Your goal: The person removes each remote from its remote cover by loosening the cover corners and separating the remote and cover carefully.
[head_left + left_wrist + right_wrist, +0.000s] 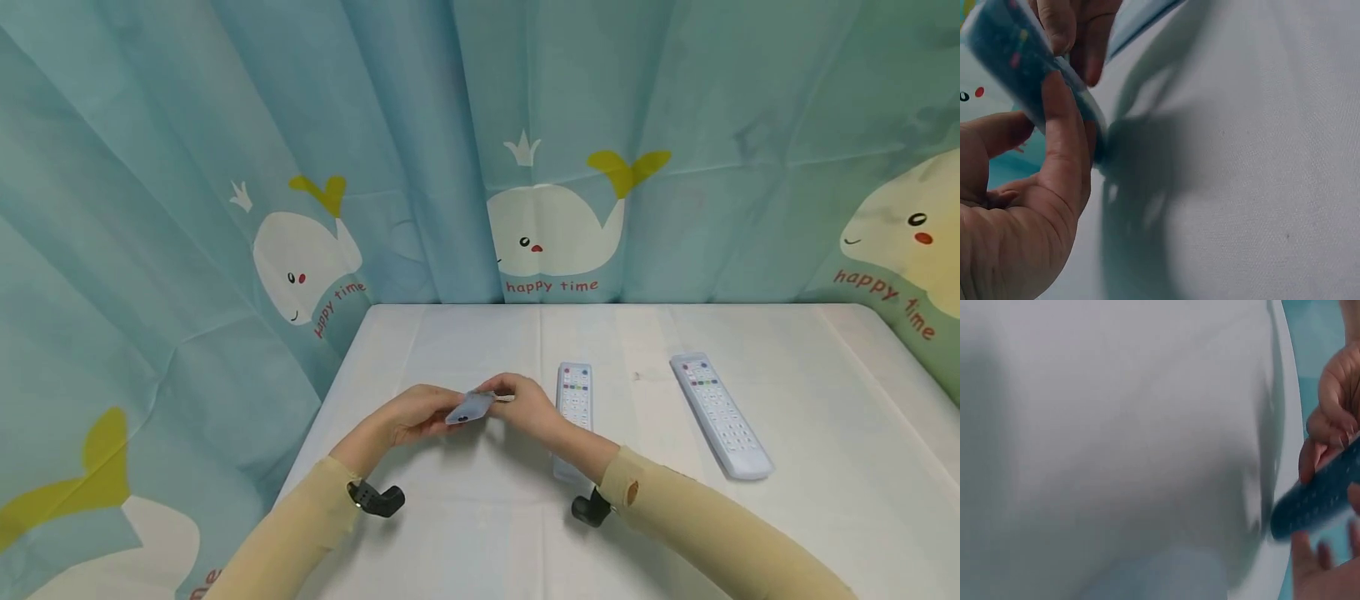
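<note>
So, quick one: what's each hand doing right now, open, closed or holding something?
Left hand: closed, holding a remote.
Right hand: closed, fingers pinching that same remote.

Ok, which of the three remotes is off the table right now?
The raised remote, held up in the left hand with the right hand touching it; the straight remote and the slanted remote both lie on the table.

The right forearm (675,504) hides part of the middle remote (575,400); the right wrist view crops the held remote (1317,497).
</note>
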### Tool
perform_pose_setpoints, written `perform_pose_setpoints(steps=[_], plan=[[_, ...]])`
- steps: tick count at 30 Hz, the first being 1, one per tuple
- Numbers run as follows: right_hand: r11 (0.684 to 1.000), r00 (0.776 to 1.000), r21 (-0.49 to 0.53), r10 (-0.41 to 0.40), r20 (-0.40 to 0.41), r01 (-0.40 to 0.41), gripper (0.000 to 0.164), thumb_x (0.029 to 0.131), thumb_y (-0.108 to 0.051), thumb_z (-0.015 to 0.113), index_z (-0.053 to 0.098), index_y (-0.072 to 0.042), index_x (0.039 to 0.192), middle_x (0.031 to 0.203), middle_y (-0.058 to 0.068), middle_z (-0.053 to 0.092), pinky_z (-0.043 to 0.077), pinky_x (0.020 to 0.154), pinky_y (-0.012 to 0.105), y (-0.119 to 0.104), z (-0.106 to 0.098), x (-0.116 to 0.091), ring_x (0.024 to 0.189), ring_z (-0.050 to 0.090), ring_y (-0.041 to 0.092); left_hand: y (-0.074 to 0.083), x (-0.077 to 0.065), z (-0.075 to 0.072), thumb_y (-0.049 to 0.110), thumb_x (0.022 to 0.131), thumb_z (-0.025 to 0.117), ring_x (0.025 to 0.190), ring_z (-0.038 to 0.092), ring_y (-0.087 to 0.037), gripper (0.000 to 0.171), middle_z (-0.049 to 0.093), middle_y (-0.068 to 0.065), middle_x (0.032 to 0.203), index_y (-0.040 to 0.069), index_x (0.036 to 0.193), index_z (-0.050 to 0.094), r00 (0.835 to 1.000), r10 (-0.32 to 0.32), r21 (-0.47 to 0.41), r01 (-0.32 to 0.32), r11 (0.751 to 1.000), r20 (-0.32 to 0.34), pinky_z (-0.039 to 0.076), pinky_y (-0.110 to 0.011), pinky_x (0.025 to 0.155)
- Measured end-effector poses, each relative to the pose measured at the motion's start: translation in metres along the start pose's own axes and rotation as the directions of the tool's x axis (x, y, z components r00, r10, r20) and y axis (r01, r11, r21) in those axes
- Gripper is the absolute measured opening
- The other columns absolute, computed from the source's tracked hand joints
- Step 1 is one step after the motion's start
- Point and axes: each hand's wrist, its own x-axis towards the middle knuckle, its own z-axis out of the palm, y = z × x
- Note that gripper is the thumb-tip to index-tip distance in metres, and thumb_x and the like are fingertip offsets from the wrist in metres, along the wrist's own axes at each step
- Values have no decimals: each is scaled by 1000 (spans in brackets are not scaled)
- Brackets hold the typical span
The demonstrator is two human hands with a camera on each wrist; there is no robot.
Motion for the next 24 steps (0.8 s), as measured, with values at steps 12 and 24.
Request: perform_pose_setpoints(steps=[12,24], plan=[[826,946,461,268,185,-324,66,89,3,61,33,19,146,125,27,63,57,91,35,6,9,-12,100,69,24,-9,1,3,12,103,61,79,65,-12,55,67,-13,103,-12,148,41,999,-34,31,34,999,22,57,-20,65],[875,961,398,261,86,-274,56,96,-1,59,39,15,146,123,26,66,58,84,36,6,11,-8,97,68,24,-11,0,6,12,101,66,115,65,-27,65,57,-19,137,-1,156,33,997,79,98,-78,992,-2,59,-40,87]])
